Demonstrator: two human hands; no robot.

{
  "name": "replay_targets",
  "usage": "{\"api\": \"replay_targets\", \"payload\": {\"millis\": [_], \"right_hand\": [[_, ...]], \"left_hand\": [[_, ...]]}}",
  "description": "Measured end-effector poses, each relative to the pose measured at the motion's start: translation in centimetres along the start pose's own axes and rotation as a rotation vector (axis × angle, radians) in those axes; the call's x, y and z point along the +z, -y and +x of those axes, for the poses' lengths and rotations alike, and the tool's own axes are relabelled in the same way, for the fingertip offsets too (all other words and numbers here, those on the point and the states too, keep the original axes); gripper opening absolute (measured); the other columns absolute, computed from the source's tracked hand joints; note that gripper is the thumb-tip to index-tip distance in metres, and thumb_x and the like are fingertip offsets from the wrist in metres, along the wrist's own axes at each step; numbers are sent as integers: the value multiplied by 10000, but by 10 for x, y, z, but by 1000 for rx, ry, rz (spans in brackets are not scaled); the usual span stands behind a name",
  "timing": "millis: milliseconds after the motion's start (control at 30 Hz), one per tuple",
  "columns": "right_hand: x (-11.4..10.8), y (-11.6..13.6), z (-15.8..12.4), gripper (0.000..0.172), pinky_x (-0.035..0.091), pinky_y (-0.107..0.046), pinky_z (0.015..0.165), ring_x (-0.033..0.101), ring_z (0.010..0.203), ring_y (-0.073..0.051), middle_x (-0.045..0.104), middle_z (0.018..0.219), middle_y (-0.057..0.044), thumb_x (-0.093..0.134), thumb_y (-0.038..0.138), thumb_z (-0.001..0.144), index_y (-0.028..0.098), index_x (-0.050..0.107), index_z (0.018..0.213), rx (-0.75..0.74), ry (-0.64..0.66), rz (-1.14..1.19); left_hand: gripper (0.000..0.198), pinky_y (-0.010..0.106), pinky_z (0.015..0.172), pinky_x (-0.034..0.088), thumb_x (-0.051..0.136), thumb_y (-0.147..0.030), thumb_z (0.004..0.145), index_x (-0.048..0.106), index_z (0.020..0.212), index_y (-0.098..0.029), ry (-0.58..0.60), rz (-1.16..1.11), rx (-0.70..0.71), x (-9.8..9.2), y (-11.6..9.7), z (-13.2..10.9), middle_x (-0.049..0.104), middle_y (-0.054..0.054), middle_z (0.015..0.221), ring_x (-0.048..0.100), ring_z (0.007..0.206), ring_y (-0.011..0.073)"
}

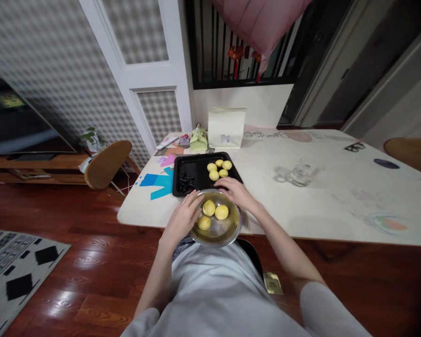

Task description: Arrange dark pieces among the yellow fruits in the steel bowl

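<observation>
A shiny metal bowl (217, 238) is right in front of my body, overlapping the table's front edge. Three yellow lemons (221, 212) lie in it. My left hand (183, 216) is at the bowl's left rim, its fingers bent over the edge; the thumb side is partly hidden. Over the far right rim reaches my right hand (237, 193), fingers stretched out towards the left, holding nothing that I can see. Just beyond the bowl is a black tray (196, 164) with several more lemons (214, 175) on its right side and small black pieces (185, 181) at its left.
The white table (266, 210) carries a cream paper bag (226, 127), a small green box (198, 139), a clear glass vessel (301, 175), eyeglasses (354, 147) and a dark oval (386, 163). A wooden chair (108, 164) stands at the left, and a pink balloon (263, 23) hangs above.
</observation>
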State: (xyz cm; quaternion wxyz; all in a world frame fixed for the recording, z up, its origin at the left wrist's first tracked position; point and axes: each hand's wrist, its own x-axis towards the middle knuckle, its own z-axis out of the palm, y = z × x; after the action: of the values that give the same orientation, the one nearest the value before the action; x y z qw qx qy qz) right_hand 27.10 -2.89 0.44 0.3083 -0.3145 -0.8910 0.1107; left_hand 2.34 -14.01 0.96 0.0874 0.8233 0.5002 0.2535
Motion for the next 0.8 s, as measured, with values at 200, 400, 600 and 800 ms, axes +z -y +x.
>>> {"api": "replay_targets", "payload": {"millis": [200,400,600,800], "right_hand": [[5,-58,30,407,520,-414,1041,616,1212,-264,690,1297,-118,541,78,898,188,661,1271,152,5,-284],[20,-71,48,507,473,-437,1065,568,1239,-305,683,1326,-145,595,19,841,141,635,1332,151,101,-377],[22,-68,45,393,478,-404,993,553,1184,-301,646,1239,-178,505,-33,868,124,684,1181,201,117,-440],[7,-60,28,343,535,-375,904,563,1123,-282,619,1210,-138,560,10,856,165,640,1152,247,84,-434]], "left_hand": [[454,502,1255,382,489,-214,1033,502,1485,-256,26,-12,38,4,-5,1,459,95,1615,378,1544,260],[505,544,1286,315,607,-232,986,516,1483,-246,112,17,101,12,-7,2,439,119,1634,361,1555,277],[616,570,1297,269,680,-181,924,487,1506,-234,191,46,97,20,-4,2,406,137,1654,304,1582,272],[557,540,1301,266,514,-107,965,480,1511,-211,193,57,96,19,-6,2,417,126,1649,304,1583,249]]}}
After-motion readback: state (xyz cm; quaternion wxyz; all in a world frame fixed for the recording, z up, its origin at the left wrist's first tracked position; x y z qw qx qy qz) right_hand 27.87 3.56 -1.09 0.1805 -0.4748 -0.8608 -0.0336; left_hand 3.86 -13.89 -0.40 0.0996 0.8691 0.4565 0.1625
